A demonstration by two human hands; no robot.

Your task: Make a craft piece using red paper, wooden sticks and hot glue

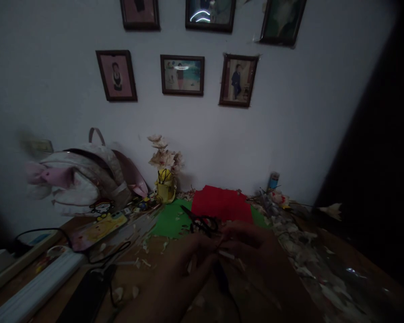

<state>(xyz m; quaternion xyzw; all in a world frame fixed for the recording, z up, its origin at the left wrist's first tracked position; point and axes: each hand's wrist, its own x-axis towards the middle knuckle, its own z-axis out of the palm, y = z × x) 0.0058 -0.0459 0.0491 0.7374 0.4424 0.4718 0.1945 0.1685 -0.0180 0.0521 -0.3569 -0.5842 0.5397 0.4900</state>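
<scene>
My left hand point(185, 269) and my right hand point(256, 251) meet over the front middle of the table, fingertips pinched close together. Whatever small piece they hold is too dark to make out. Just beyond the fingers lies a pair of black scissors point(200, 220), blades toward the far left. It rests on a green sheet point(170, 220) and by a red sheet point(218, 204) that overlaps the green one. Below the fingertips is a dark slim object point(221, 278) with what looks like a thin cord; its kind is unclear.
Pale petal-like scraps point(299, 246) are heaped along the right. A yellow pot point(166, 190) with pale flowers stands by the wall. On the left are a white-and-pink backpack point(84, 179), a yellow phone case point(103, 229), a black phone point(87, 294), a power strip point(37, 287) and cables.
</scene>
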